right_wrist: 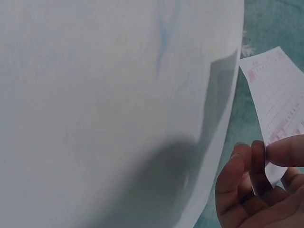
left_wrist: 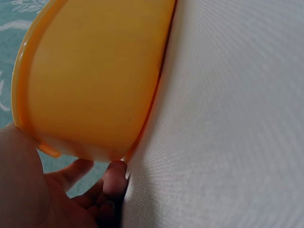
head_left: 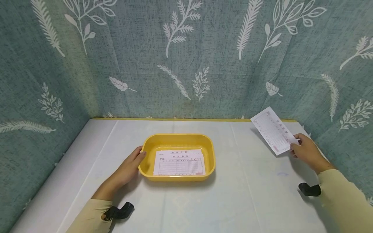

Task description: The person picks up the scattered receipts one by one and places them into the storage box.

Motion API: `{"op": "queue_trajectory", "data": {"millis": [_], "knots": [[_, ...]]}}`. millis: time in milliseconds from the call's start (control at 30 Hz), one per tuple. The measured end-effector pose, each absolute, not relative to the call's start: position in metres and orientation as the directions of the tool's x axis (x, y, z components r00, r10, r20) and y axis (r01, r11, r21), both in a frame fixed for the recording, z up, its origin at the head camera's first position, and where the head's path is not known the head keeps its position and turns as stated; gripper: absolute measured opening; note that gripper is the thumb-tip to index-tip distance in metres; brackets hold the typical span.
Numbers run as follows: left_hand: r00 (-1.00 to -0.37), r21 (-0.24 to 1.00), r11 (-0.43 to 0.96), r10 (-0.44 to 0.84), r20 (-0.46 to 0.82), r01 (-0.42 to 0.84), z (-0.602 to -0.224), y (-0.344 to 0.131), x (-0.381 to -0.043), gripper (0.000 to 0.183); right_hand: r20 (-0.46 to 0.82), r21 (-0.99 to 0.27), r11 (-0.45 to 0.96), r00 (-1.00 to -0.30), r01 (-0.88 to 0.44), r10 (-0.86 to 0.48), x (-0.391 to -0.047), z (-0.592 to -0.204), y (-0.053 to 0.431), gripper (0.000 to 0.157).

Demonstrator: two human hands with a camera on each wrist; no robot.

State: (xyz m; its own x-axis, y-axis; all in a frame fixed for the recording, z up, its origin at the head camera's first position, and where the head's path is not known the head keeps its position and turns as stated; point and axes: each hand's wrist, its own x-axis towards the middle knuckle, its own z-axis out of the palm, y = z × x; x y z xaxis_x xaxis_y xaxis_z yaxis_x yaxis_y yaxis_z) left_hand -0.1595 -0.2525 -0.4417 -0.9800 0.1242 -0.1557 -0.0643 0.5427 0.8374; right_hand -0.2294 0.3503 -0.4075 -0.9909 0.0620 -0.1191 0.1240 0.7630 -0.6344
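A yellow plastic basin [head_left: 176, 178] sits on the white table, with several printed receipt slips [head_left: 179, 164] lying inside it. My left hand [head_left: 128, 168] holds the basin's left end, thumb at the rim. From the left wrist view, that hand [left_wrist: 57, 190] has its thumb along the rim and its fingers against the outer wall [left_wrist: 95, 85]. Off to the right, my right hand [head_left: 309, 152] pinches one receipt slip [head_left: 274, 131] by its corner, raised over the table. The right wrist view shows the thumb and fingers [right_wrist: 285, 152] on either side of this slip [right_wrist: 275, 95].
A white cloth [head_left: 186, 207] covers the table, with a yellow strip [head_left: 131, 119] along the back edge. Behind and at both sides hangs a green leaf-patterned curtain [head_left: 140, 48]. Black wrist-worn pieces stick out from the left sleeve [head_left: 90, 215] and right sleeve [head_left: 344, 197].
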Motion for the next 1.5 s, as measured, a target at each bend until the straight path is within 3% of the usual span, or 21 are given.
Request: {"op": "queue_trajectory", "data": {"millis": [400, 833, 1500], "knots": [[-0.982, 0.835, 0.547, 0.122, -0.145, -0.056, -0.444, -0.253, -0.160, 0.057, -0.041, -0.708, 0.705, -0.999, 0.028, -0.002, -0.224, -0.406, 0.323, 0.038], [-0.980, 0.828, 0.554, 0.104, -0.169, -0.084, -0.445, -0.253, -0.161, 0.058, 0.017, -0.771, 0.637, -0.999, 0.010, 0.037, -0.212, -0.402, 0.280, 0.032], [-0.980, 0.843, 0.534, 0.124, -0.152, -0.063, -0.442, -0.252, -0.160, 0.057, 0.028, -0.813, 0.581, -0.999, -0.038, -0.026, -0.191, -0.394, 0.251, 0.028]]}}
